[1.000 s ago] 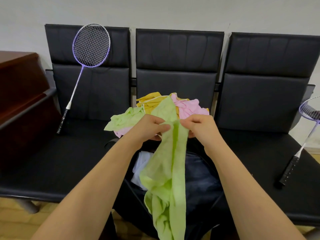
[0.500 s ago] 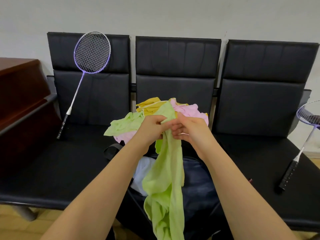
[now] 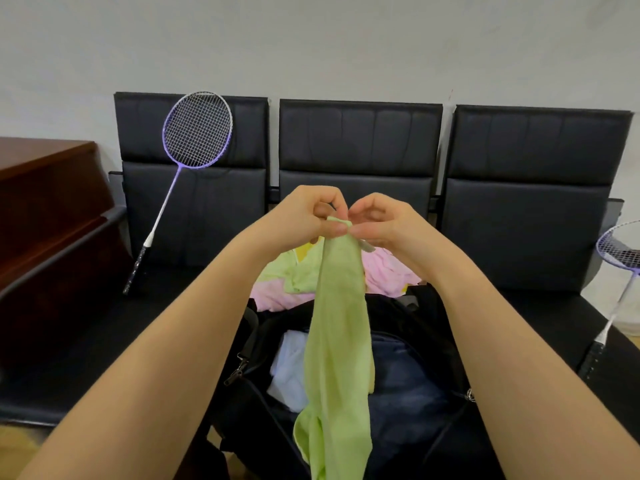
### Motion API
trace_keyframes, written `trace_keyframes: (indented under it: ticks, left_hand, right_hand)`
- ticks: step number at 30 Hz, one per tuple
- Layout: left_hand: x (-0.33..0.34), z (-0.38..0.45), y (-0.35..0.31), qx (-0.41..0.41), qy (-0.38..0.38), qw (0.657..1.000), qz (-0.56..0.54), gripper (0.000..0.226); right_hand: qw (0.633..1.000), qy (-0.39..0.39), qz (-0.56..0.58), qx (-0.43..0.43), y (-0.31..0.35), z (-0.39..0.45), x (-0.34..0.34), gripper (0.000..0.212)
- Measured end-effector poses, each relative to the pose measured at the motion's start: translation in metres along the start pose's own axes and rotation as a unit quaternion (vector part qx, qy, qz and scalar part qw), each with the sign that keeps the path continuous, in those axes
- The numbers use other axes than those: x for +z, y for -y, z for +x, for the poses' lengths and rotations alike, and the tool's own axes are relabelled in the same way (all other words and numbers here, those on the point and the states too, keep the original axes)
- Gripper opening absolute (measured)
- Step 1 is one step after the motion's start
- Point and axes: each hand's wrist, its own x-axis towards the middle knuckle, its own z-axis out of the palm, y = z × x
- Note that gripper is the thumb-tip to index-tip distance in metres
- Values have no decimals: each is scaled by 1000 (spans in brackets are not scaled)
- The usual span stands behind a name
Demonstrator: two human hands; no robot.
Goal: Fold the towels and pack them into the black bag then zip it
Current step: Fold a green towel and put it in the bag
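A light green towel (image 3: 337,341) hangs in a long bunched strip in front of me. My left hand (image 3: 306,216) and my right hand (image 3: 381,221) both pinch its top edge, fingertips almost touching. Below it the black bag (image 3: 415,403) lies unzipped on the middle seat, with a white cloth (image 3: 289,370) and dark blue fabric inside. Behind the bag sits a loose heap of towels: pink (image 3: 384,275), green (image 3: 287,271) and a bit of yellow (image 3: 304,249). The hanging towel hides part of the bag's opening.
Three joined black chairs (image 3: 526,216) line the wall. A purple badminton racket (image 3: 188,161) leans on the left chair and another racket (image 3: 620,271) rests at the right edge. A dark brown wooden cabinet (image 3: 45,209) stands at the left.
Both hands have risen with the green towel, lifting it off the pile, and the pinching fingers have come together at its top edge. The view has tilted so the chairs sit lower.
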Motion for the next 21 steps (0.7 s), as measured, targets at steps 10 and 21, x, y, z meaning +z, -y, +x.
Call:
trace_keyframes:
  ticks: [10, 21]
  left_hand:
    - [-11, 6, -10, 15, 3, 1000, -3, 22]
    - [-27, 18, -3, -24, -104, 994, -21, 20]
  right_hand:
    - [998, 61, -19, 10, 15, -5, -4, 12]
    - [975, 64, -191, 93, 12, 0, -32, 7]
